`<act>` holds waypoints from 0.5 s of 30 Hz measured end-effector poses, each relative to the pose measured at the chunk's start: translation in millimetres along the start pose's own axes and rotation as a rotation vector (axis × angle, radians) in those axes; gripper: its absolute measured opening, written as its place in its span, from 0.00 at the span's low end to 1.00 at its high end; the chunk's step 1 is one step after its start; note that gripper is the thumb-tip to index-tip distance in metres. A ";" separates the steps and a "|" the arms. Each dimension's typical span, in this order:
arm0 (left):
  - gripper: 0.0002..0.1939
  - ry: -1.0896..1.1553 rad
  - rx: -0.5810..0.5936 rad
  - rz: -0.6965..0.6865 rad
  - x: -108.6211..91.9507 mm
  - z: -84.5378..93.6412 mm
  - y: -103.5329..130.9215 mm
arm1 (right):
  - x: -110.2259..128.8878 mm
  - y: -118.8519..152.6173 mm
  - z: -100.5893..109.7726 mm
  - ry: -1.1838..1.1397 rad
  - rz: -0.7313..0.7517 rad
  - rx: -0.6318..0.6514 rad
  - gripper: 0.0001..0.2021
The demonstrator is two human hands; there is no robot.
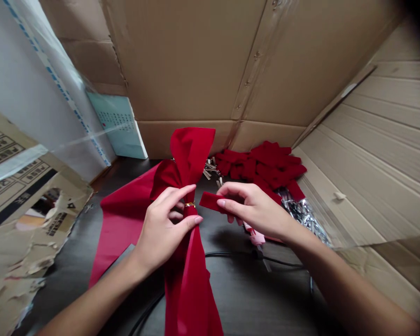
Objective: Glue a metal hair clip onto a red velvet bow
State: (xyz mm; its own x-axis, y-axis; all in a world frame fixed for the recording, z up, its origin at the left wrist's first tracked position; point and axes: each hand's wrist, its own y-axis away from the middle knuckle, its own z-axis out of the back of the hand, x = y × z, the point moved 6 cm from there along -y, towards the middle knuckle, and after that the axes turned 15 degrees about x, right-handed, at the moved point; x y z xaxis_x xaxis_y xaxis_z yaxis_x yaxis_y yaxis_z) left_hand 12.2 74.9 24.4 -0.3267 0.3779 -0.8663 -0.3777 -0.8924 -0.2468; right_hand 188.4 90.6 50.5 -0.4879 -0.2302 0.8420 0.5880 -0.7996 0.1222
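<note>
A large red fabric bow (193, 156) stands upright in front of me, its long tails hanging toward the near edge of the table. A gold twist tie (189, 204) cinches its middle. My left hand (164, 224) grips the bow around that gathered waist, thumb and forefinger on either side of the tie. Between the thumb and fingers of my right hand (247, 203) is a short red fabric strip (210, 200), its free end pointing at the bow's middle but apart from it.
A pile of red fabric strips (266, 163) lies at the back right, beside silvery twist ties (303, 212). A pink glue gun (256, 237) with a black cable (227, 254) rests below my right hand. Cardboard walls (196, 60) surround the dark table; a pale blue booklet (117, 123) leans at the back left.
</note>
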 end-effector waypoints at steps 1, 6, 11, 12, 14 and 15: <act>0.25 0.060 0.012 0.013 0.9 -0.8 -0.6 | -0.7 -0.1 0.6 0.000 -0.004 -0.004 0.07; 0.24 0.341 0.102 0.051 5.3 -5.1 -2.7 | -4.9 -1.8 2.1 0.009 -0.016 0.004 0.07; 0.24 0.652 0.230 0.076 8.0 -13.3 -4.0 | -5.1 -0.1 3.8 -0.001 -0.025 -0.016 0.06; 0.23 0.692 0.236 0.079 8.1 -13.7 -4.3 | -4.2 0.7 4.3 -0.002 -0.026 -0.023 0.06; 0.23 0.751 0.230 0.095 8.8 -13.4 -4.9 | -1.6 2.0 5.5 0.009 -0.020 -0.035 0.06; 0.23 0.775 0.227 0.109 9.2 -13.3 -5.0 | 0.1 2.4 6.1 0.023 -0.011 -0.041 0.06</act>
State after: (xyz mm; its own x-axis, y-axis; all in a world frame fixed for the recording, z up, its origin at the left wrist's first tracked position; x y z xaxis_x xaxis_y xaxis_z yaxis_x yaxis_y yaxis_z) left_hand 22.6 79.6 11.9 0.2893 -0.0605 -0.9553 -0.5719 -0.8113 -0.1218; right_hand 193.8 92.0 54.1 -0.5092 -0.2340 0.8282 0.5558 -0.8241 0.1089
